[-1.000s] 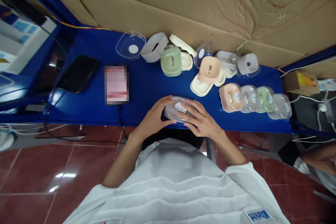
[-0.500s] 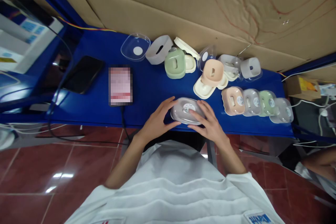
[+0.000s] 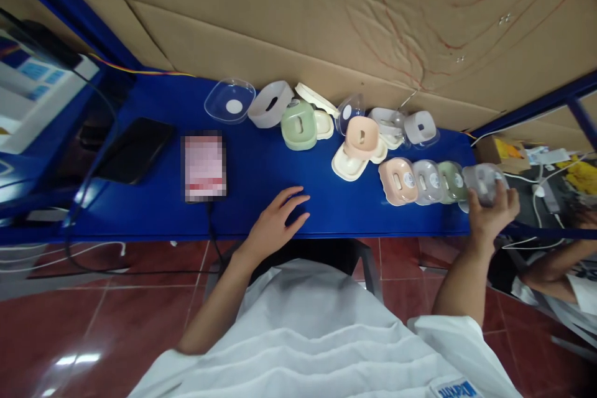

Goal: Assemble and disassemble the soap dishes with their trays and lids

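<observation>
Right hand (image 3: 492, 216) pinches a clear box (image 3: 484, 178) at the row's right end, by a green box (image 3: 450, 181); fingers hide its near side, so its footing is unclear. Left hand (image 3: 274, 227) spread, empty, over blue table (image 3: 261, 174). Screen (image 3: 204, 165) pixelated; co-worker's arm (image 3: 550, 272) cut off at right.

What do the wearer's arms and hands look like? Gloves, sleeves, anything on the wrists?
Left hand and right hand are bare: no gloves, no watch or bracelet visible. Short, plain white sleeves leave the forearms uncovered. No cables on either arm.
</observation>
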Tool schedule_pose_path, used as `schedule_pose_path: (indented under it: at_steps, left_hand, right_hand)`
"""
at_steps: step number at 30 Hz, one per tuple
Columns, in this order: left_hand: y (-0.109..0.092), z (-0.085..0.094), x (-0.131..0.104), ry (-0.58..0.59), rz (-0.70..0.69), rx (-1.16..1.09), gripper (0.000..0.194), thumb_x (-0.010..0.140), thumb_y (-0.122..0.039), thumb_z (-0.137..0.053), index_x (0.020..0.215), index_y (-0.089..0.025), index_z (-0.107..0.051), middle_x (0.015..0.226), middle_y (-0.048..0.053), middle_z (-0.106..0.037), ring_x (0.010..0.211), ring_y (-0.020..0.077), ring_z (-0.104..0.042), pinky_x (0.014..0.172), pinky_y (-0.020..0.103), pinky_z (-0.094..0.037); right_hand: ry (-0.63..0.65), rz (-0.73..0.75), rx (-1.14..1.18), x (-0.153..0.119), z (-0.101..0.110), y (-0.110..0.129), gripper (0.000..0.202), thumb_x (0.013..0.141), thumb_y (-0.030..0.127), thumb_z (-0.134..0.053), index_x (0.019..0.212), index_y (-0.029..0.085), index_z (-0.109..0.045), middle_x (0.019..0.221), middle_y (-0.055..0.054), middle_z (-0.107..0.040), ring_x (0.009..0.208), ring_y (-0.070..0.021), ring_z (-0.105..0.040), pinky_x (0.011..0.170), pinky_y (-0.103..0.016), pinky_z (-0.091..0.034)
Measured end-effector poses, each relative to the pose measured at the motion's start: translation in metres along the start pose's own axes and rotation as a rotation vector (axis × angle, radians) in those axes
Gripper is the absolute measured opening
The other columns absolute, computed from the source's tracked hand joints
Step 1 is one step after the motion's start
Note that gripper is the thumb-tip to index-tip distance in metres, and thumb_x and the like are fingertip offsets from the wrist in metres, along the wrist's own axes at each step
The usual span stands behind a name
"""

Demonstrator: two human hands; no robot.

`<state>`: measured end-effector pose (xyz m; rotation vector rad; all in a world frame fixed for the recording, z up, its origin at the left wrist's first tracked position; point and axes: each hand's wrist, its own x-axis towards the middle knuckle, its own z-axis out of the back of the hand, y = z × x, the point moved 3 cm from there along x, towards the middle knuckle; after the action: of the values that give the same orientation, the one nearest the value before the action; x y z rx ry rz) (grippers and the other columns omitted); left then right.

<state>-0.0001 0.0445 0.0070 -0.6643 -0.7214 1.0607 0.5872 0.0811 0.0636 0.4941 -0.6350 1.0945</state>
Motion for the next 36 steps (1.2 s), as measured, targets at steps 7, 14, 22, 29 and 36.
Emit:
schedule_pose_path:
  at_steps: [7, 14, 22, 29, 36]
  left_hand:
    - [0.001, -0.002, 0.000, -0.007, -0.022, 0.048, 0.029, 0.109, -0.039, -0.055, 0.132, -0.027, -0.066, 0.151, 0.009, -0.060, 0.143, 0.0266, -0.059, 0.121, 0.049, -0.051]
    - [-0.001, -0.002, 0.001, -0.012, -0.030, 0.067, 0.026, 0.109, -0.037, -0.056, 0.129, -0.026, -0.067, 0.150, 0.010, -0.061, 0.141, 0.0267, -0.061, 0.119, 0.049, -0.052]
    - [-0.001, -0.003, 0.001, -0.023, -0.034, 0.066, 0.026, 0.108, -0.036, -0.055, 0.129, -0.026, -0.068, 0.149, 0.010, -0.062, 0.141, 0.0268, -0.061, 0.119, 0.050, -0.052]
    - [-0.002, -0.002, -0.002, -0.036, -0.014, 0.047, 0.036, 0.108, -0.033, -0.056, 0.144, -0.030, -0.060, 0.154, 0.009, -0.057, 0.144, 0.0259, -0.058, 0.121, 0.049, -0.051]
    - [-0.011, 0.013, -0.004, -0.174, -0.187, 0.271, 0.065, 0.099, -0.032, -0.072, 0.159, -0.036, -0.046, 0.177, 0.013, -0.030, 0.165, 0.0389, -0.025, 0.130, 0.068, -0.028]
  right_hand:
    - [0.134, -0.074, 0.061, -0.011, -0.009, -0.004, 0.090, 0.084, 0.071, -0.068, 0.151, 0.012, -0.060, 0.155, -0.038, -0.048, 0.149, -0.0510, -0.042, 0.118, -0.069, -0.033]
    - [0.090, -0.016, 0.038, 0.000, 0.011, 0.032, 0.099, 0.089, 0.068, -0.064, 0.165, 0.012, -0.037, 0.164, -0.036, -0.040, 0.159, -0.0473, -0.031, 0.117, -0.073, -0.031]
    - [0.474, 0.343, 0.120, 0.055, -0.028, 0.209, 0.063, 0.107, 0.048, -0.051, 0.153, 0.005, -0.053, 0.146, -0.034, -0.061, 0.140, -0.0363, -0.056, 0.107, -0.049, -0.042]
    - [0.391, 0.312, 0.236, 0.053, 0.002, 0.254, 0.042, 0.109, 0.036, -0.055, 0.142, 0.013, -0.067, 0.138, -0.022, -0.071, 0.129, -0.0298, -0.066, 0.109, -0.045, -0.042]
    - [0.626, 1.087, 0.831, -0.098, 0.090, 0.316, 0.040, 0.110, 0.023, -0.050, 0.145, 0.033, -0.067, 0.144, -0.002, -0.072, 0.142, -0.0230, -0.060, 0.121, -0.046, -0.045]
